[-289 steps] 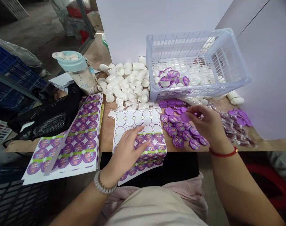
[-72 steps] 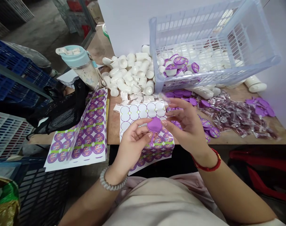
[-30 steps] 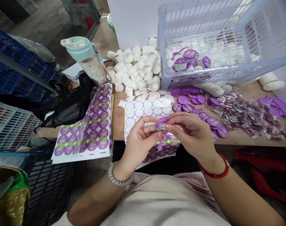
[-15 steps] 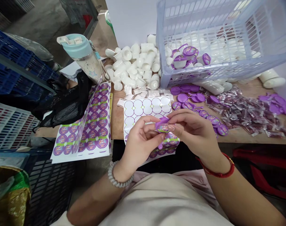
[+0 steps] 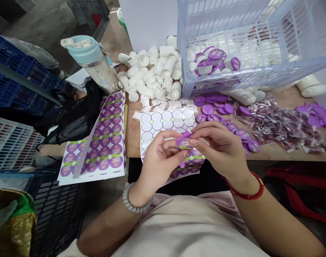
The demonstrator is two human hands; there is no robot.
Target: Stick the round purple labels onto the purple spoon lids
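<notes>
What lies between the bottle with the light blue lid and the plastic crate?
In the head view, a heap of white cups lies between the bottle and the crate.

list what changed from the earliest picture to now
The left hand lifted off the sticker sheet and took hold of a stickered purple lid; the right hand moved leftward from the lid pile to grip it too. The white cups and bottle stayed put.

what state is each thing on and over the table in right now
left hand: gripping the lid
right hand: fingertips on the lid
lid: stickered, held up
sticker sheet: upper rows peeled, lower rows printed
bottle: standing, top on
white cups: heaped, some nested
crate: open-topped, partly filled
</notes>
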